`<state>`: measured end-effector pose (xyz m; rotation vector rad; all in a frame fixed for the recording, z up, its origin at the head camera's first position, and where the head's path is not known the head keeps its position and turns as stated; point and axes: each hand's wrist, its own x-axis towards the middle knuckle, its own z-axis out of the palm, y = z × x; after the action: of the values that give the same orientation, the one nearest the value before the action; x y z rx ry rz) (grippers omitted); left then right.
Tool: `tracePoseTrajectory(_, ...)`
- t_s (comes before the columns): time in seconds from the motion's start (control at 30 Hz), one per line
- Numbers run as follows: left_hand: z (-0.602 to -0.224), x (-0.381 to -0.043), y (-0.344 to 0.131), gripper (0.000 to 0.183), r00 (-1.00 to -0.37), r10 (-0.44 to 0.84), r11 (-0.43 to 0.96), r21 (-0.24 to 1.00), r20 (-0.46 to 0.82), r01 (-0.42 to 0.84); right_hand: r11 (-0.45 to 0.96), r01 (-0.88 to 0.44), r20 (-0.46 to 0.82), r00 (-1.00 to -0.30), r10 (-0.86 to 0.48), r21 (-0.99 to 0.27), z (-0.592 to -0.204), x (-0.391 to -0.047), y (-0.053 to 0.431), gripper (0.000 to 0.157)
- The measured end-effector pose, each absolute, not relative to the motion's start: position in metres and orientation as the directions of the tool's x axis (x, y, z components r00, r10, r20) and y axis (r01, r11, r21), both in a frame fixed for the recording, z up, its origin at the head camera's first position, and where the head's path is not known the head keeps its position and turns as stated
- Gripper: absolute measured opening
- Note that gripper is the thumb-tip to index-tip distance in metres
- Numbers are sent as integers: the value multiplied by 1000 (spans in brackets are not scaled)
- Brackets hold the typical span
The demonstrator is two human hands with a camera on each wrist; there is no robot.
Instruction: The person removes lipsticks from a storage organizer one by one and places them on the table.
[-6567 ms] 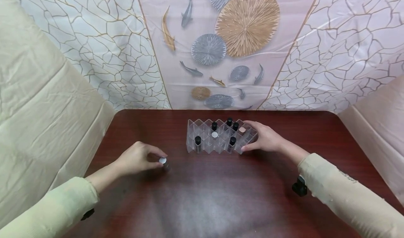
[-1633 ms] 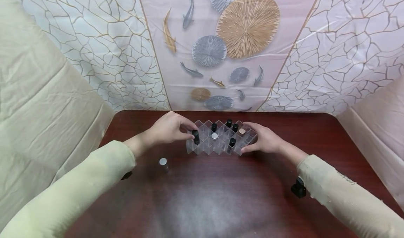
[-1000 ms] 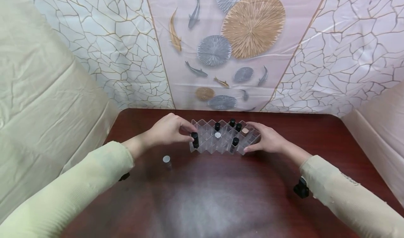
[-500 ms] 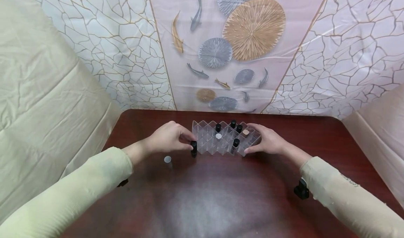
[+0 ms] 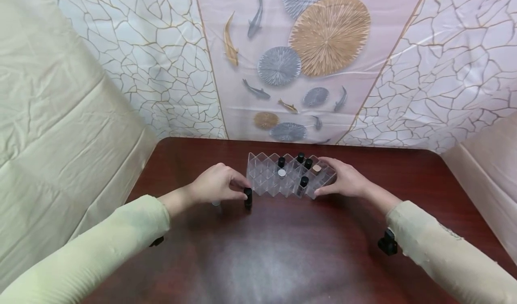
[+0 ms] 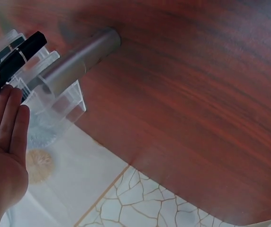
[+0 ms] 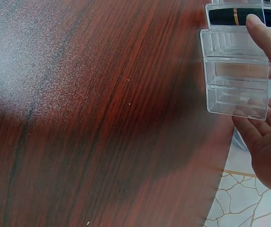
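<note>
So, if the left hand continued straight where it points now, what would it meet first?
Probably the left end of the clear organizer, just past the black tube that the left hand pinches; depth is unclear, so it might pass in front.

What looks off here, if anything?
Mildly odd: one silver lipstick tube stands loose on the table, outside the clear organizer holding most others. One black lipstick tube is out too, pinched by the left hand. No spill or damage visible.
</note>
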<state>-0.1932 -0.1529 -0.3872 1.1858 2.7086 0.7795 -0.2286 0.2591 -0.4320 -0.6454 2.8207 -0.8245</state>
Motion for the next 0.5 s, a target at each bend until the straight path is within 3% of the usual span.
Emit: tracePoseTrajectory(0.5,-403,-186,-151,24,-699,708,597,447,96,666,746,-369,-2,-896,-445,-554,-433,-229,260,108)
